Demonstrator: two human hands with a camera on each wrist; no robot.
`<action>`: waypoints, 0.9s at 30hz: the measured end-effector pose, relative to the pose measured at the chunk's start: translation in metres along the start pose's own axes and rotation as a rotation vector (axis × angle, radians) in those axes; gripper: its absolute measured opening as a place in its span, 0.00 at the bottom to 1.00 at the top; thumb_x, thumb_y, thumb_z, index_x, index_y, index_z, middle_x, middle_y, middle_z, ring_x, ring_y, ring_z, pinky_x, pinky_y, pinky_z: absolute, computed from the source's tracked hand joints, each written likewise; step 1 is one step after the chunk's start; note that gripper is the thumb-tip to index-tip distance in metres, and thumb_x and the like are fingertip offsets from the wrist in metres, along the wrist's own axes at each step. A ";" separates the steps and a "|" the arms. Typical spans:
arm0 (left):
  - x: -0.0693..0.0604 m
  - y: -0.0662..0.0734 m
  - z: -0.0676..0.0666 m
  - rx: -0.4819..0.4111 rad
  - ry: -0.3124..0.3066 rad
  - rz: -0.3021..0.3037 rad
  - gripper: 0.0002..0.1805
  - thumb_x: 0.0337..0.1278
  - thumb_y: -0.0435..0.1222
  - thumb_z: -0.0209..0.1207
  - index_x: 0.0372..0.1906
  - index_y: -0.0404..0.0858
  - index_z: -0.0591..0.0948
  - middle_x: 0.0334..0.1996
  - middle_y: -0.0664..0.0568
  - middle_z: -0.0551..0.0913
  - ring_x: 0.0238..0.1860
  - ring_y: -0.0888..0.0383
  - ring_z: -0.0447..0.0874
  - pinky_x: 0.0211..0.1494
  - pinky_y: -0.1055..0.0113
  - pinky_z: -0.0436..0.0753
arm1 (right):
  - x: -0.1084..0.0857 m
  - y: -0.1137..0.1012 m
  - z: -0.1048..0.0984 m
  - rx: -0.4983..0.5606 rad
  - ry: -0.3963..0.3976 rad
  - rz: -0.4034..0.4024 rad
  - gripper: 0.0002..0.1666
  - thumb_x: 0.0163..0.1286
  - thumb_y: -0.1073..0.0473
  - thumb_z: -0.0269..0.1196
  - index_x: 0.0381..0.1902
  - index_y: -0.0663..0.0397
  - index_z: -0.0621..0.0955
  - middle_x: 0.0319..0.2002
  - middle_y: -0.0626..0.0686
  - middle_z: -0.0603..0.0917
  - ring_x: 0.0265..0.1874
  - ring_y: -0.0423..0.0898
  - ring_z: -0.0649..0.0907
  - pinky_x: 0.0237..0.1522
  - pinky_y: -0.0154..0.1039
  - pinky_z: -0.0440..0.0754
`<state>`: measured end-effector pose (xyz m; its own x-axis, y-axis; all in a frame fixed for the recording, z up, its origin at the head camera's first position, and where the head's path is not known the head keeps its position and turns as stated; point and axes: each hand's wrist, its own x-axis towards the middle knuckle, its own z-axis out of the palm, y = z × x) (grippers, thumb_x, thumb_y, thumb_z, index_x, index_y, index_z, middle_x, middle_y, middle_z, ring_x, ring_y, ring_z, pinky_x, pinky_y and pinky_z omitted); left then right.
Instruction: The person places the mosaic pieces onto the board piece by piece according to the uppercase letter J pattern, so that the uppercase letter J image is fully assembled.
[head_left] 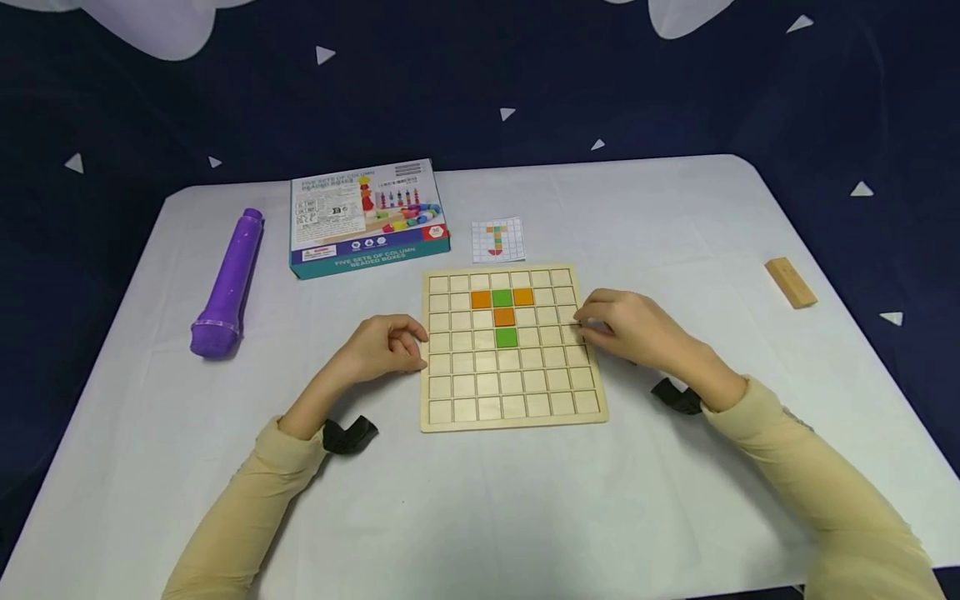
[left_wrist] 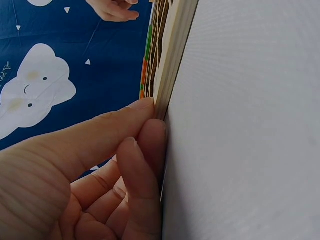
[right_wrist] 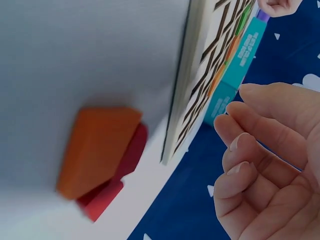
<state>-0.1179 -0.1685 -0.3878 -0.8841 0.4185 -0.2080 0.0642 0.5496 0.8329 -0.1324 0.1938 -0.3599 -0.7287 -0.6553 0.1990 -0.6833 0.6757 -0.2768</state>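
Observation:
A wooden grid board (head_left: 536, 379) lies flat on the table, with several orange and green tiles (head_left: 502, 298) forming a T in its upper half. My left hand (head_left: 382, 346) is at the board's left edge; in the left wrist view its thumb (left_wrist: 135, 111) and fingertips pinch that edge. Over the right edge hovers my right hand (head_left: 637, 329), its fingers loosely bent. Nothing shows between the fingers (right_wrist: 245, 117) in the right wrist view. Beside the board there, a blurred orange piece (right_wrist: 100, 150) lies with red pieces (right_wrist: 102, 200); the head view does not show them clearly.
Behind the board lies a small pattern card (head_left: 510, 242), with a beaded-column game box (head_left: 367, 221) to its left. A purple microphone-shaped object (head_left: 228, 283) lies far left. Near the right table edge is a small wooden block (head_left: 791, 283).

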 end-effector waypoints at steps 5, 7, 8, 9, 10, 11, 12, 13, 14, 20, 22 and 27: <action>0.000 0.000 0.001 0.003 0.002 -0.006 0.16 0.44 0.31 0.67 0.41 0.32 0.78 0.25 0.47 0.82 0.19 0.65 0.72 0.28 0.72 0.73 | -0.013 0.006 -0.004 -0.016 0.001 0.022 0.08 0.56 0.65 0.66 0.35 0.61 0.85 0.33 0.53 0.84 0.23 0.38 0.77 0.28 0.36 0.76; -0.001 0.000 0.001 0.002 0.002 -0.007 0.16 0.44 0.31 0.67 0.41 0.32 0.78 0.25 0.47 0.82 0.20 0.65 0.72 0.29 0.72 0.72 | -0.018 0.009 -0.004 -0.022 0.016 0.027 0.07 0.56 0.65 0.66 0.34 0.61 0.85 0.32 0.53 0.84 0.23 0.38 0.77 0.29 0.36 0.77; -0.001 0.001 0.001 0.001 0.002 -0.008 0.16 0.44 0.31 0.67 0.41 0.32 0.78 0.25 0.47 0.82 0.20 0.65 0.72 0.29 0.72 0.72 | -0.020 0.010 -0.005 -0.027 0.026 0.028 0.07 0.56 0.65 0.66 0.34 0.61 0.85 0.32 0.53 0.84 0.24 0.39 0.78 0.30 0.37 0.78; -0.001 0.001 0.001 0.001 0.002 -0.008 0.16 0.44 0.31 0.67 0.41 0.32 0.78 0.25 0.47 0.82 0.20 0.65 0.72 0.29 0.72 0.72 | -0.022 0.011 -0.005 -0.030 0.038 0.027 0.07 0.55 0.66 0.66 0.33 0.61 0.85 0.32 0.53 0.84 0.24 0.40 0.79 0.30 0.38 0.78; -0.001 0.001 0.001 0.001 0.001 -0.008 0.16 0.44 0.31 0.67 0.41 0.32 0.78 0.25 0.47 0.82 0.19 0.65 0.72 0.29 0.72 0.72 | -0.025 0.013 -0.005 -0.032 0.050 0.026 0.06 0.55 0.66 0.66 0.33 0.61 0.85 0.31 0.53 0.84 0.25 0.41 0.80 0.30 0.39 0.79; -0.001 0.001 0.001 0.002 0.001 -0.009 0.16 0.44 0.31 0.67 0.41 0.32 0.78 0.25 0.47 0.82 0.19 0.65 0.71 0.29 0.72 0.72 | -0.027 0.014 -0.005 -0.035 0.063 0.023 0.06 0.54 0.67 0.66 0.32 0.61 0.85 0.30 0.53 0.84 0.26 0.41 0.81 0.30 0.39 0.79; -0.001 0.001 0.000 0.003 0.001 -0.008 0.16 0.44 0.31 0.67 0.41 0.32 0.78 0.24 0.47 0.82 0.19 0.65 0.71 0.29 0.72 0.72 | -0.029 0.015 -0.005 -0.037 0.076 0.020 0.06 0.54 0.68 0.67 0.31 0.61 0.85 0.30 0.52 0.84 0.27 0.42 0.81 0.31 0.39 0.79; -0.001 0.002 0.000 0.004 0.001 -0.009 0.16 0.44 0.31 0.67 0.41 0.32 0.78 0.24 0.47 0.82 0.19 0.65 0.71 0.29 0.72 0.72 | -0.031 0.016 -0.005 -0.037 0.087 0.017 0.05 0.53 0.68 0.67 0.31 0.60 0.85 0.29 0.52 0.84 0.27 0.42 0.81 0.31 0.40 0.80; -0.001 0.002 0.000 0.004 0.001 -0.009 0.16 0.44 0.31 0.67 0.41 0.32 0.78 0.24 0.47 0.81 0.19 0.65 0.71 0.29 0.72 0.72 | -0.034 0.017 -0.005 -0.038 0.093 0.020 0.05 0.53 0.68 0.67 0.30 0.59 0.85 0.29 0.51 0.84 0.28 0.41 0.81 0.31 0.39 0.79; -0.001 0.001 0.000 0.005 0.003 -0.009 0.16 0.44 0.31 0.67 0.41 0.32 0.79 0.24 0.48 0.81 0.19 0.65 0.72 0.29 0.71 0.72 | -0.045 0.019 -0.010 -0.045 0.081 0.074 0.05 0.52 0.68 0.68 0.29 0.55 0.85 0.28 0.48 0.84 0.24 0.39 0.76 0.27 0.33 0.73; 0.000 0.001 0.000 0.007 0.004 -0.008 0.16 0.44 0.31 0.67 0.41 0.32 0.79 0.24 0.48 0.81 0.19 0.65 0.72 0.29 0.71 0.72 | -0.047 0.019 -0.011 -0.047 0.082 0.090 0.06 0.51 0.69 0.67 0.29 0.56 0.85 0.28 0.48 0.84 0.23 0.39 0.74 0.26 0.31 0.71; 0.000 0.000 0.000 0.006 0.004 -0.004 0.16 0.44 0.31 0.67 0.40 0.32 0.79 0.24 0.49 0.81 0.19 0.65 0.72 0.28 0.71 0.73 | -0.053 0.023 -0.010 -0.045 0.105 0.091 0.07 0.50 0.70 0.68 0.28 0.56 0.85 0.27 0.48 0.84 0.23 0.37 0.72 0.25 0.30 0.70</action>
<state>-0.1177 -0.1681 -0.3878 -0.8864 0.4133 -0.2087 0.0639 0.5557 0.8289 -0.1097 0.2474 -0.3675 -0.7869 -0.5532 0.2734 -0.6139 0.7465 -0.2565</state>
